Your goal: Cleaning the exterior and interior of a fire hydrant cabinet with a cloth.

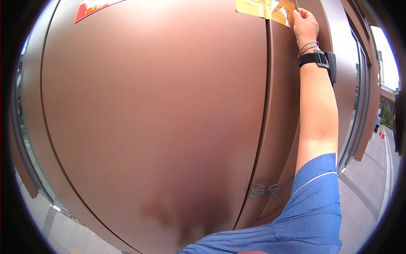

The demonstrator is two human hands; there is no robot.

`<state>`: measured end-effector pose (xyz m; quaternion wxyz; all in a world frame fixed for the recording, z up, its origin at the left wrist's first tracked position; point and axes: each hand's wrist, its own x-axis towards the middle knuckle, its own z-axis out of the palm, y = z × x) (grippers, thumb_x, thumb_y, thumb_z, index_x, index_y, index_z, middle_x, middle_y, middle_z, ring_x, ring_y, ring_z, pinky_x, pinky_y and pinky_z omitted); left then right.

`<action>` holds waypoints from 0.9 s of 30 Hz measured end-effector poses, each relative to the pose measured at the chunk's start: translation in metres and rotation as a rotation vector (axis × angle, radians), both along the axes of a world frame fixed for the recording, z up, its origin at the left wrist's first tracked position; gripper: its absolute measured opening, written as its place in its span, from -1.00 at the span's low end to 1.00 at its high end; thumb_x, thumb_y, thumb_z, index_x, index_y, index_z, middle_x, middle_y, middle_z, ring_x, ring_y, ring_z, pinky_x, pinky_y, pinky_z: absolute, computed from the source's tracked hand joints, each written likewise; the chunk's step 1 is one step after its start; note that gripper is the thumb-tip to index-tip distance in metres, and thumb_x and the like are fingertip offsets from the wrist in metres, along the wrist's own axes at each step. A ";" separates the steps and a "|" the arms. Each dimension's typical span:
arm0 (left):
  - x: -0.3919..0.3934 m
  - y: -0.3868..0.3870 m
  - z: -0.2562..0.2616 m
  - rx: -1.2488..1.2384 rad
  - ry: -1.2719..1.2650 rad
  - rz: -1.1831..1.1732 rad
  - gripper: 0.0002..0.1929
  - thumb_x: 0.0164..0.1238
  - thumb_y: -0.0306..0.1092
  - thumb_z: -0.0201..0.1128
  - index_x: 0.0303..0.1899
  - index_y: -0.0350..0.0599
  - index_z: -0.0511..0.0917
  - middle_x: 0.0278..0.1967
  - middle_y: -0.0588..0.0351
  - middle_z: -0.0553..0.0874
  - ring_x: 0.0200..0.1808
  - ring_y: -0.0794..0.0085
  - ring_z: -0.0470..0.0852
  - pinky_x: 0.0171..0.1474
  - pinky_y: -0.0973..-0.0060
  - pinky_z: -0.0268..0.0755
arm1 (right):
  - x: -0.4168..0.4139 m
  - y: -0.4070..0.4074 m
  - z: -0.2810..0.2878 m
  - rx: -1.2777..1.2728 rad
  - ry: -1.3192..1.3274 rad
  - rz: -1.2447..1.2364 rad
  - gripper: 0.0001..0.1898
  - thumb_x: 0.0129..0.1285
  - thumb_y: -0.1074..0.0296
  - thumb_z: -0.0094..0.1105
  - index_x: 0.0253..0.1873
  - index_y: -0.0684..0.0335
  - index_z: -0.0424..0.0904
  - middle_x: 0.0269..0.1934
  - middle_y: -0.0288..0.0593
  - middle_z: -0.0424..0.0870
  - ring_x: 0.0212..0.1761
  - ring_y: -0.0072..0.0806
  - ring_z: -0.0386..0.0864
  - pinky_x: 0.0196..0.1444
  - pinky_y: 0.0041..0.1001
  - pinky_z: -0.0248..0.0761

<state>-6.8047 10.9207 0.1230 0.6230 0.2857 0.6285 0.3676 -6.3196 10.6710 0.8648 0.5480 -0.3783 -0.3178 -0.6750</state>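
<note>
My right hand is raised at the top right, thumb and fingers pinched on the right edge of a yellow paper notice. The notice bears printed writing and straddles the seam between the wide brown metal panel and the narrower strip beside it. White torn patches show near my fingers, where its surface is ripped. A black strap with a dark device and thin bangles circle my right wrist. My left hand is out of view.
At the upper left, a red sign with worn lettering is on the panel. A tied grey cable hangs low by the seam. Glass doors and grey paving flank the panel; a distant person stands near red objects at right.
</note>
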 end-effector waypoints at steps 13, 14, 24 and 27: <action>0.003 0.001 0.009 0.007 0.012 0.014 -0.40 0.19 -0.02 0.22 0.02 -0.46 0.42 -0.07 -0.14 0.58 -0.05 0.19 0.57 -0.02 0.34 0.46 | -0.023 0.035 -0.024 -0.028 -0.099 -0.539 -0.49 0.15 0.25 0.12 0.18 0.36 0.34 0.15 0.21 0.37 0.26 -0.03 0.26 0.27 -0.23 0.13; 0.004 0.000 0.009 0.001 -0.004 0.019 -0.36 0.19 0.02 0.20 0.03 -0.49 0.41 -0.04 -0.16 0.56 -0.01 0.18 0.54 0.01 0.36 0.41 | -0.016 0.031 -0.013 -0.021 -0.091 -0.435 -0.51 0.15 0.31 0.13 0.17 0.37 0.35 0.12 0.20 0.40 0.21 -0.04 0.32 0.24 -0.27 0.18; 0.005 0.009 -0.018 0.006 0.127 -0.089 -0.30 0.19 0.09 0.16 0.03 -0.54 0.41 0.00 -0.20 0.55 0.02 0.19 0.50 0.07 0.40 0.34 | -0.028 0.033 -0.008 -0.126 -0.022 0.030 -0.47 -0.03 0.41 0.38 0.08 0.33 0.40 0.00 0.06 0.52 0.07 -0.20 0.48 0.10 -0.42 0.35; 0.010 0.007 -0.030 0.023 0.198 -0.153 -0.30 0.20 0.10 0.15 0.02 -0.55 0.42 0.00 -0.21 0.54 0.02 0.19 0.50 0.08 0.41 0.33 | -0.024 0.029 -0.011 -0.048 -0.152 -0.063 -0.40 -0.02 0.32 0.39 0.13 0.30 0.33 0.11 0.10 0.41 0.16 -0.15 0.39 0.15 -0.36 0.30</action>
